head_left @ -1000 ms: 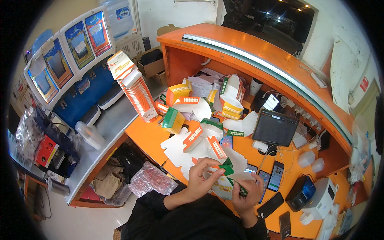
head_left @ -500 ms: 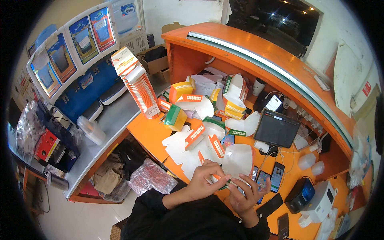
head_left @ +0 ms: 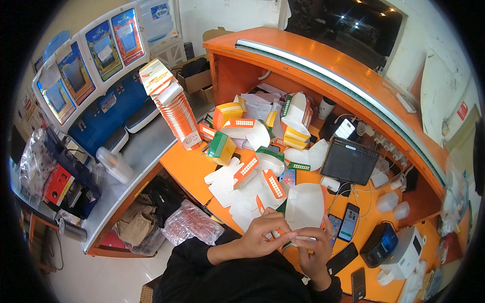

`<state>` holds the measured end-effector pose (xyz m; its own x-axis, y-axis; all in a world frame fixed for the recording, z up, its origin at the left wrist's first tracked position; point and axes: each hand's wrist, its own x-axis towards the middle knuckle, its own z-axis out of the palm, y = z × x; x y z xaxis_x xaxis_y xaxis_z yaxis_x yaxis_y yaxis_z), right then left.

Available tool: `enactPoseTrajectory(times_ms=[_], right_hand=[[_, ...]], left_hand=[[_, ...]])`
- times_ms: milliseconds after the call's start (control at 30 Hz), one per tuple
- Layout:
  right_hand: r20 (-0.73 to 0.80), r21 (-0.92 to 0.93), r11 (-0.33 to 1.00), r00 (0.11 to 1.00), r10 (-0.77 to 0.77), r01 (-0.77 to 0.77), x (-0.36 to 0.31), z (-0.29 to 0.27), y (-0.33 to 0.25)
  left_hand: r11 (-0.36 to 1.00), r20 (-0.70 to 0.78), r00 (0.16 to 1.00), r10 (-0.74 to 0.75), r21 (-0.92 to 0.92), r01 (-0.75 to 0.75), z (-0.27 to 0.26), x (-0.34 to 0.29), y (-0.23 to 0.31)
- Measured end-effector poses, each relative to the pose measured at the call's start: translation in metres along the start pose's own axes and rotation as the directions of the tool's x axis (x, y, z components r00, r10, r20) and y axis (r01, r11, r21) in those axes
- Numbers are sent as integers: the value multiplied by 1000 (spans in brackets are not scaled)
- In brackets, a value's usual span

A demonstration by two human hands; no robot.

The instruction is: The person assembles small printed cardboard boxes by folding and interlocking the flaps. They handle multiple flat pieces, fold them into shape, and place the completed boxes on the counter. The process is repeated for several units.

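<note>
Your right hand (head_left: 314, 251) has drawn its spread fingers in since the earlier frame, and the open carton (head_left: 306, 206) has shifted slightly right and down. Seen from the head camera, your left hand (head_left: 263, 235) is pinched on the carton's near edge, and your right is clamped there too; their fingertips meet just in front of your dark clothing, hiding much of the fold between them. You have the carton's broad pale flap standing up beyond your fingers, with orange and green showing at its edges, over the orange counter (head_left: 189, 169). Beyond your left hand lie flattened white cardboard (head_left: 220, 178) and half-folded cartons with orange sides (head_left: 275, 185). A green-and-yellow box (head_left: 221, 147) sits farther left, near the tall leaning stack of orange-and-white cartons (head_left: 174, 115). To the right of your hands lie a lit phone (head_left: 349, 222) and a dark phone (head_left: 342, 259), with a black tablet (head_left: 349, 160) farther back. Near the counter's right side, a black card terminal (head_left: 380, 244) stands beside a white printer (head_left: 405, 254).
</note>
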<state>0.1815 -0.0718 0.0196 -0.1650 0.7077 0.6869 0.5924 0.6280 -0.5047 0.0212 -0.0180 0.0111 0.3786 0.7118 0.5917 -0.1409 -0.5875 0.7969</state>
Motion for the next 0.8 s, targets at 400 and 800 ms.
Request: enactPoseTrajectory(times_ms=[400, 800], right_hand=[[172, 159, 983, 983, 65, -93, 4, -11, 4], [100, -28, 1000, 995, 2, 1, 3, -11, -10]], left_hand=[[957, 160, 952, -262, -83, 278, -15, -6, 19], [952, 139, 954, -264, -119, 281, -15, -3, 23]])
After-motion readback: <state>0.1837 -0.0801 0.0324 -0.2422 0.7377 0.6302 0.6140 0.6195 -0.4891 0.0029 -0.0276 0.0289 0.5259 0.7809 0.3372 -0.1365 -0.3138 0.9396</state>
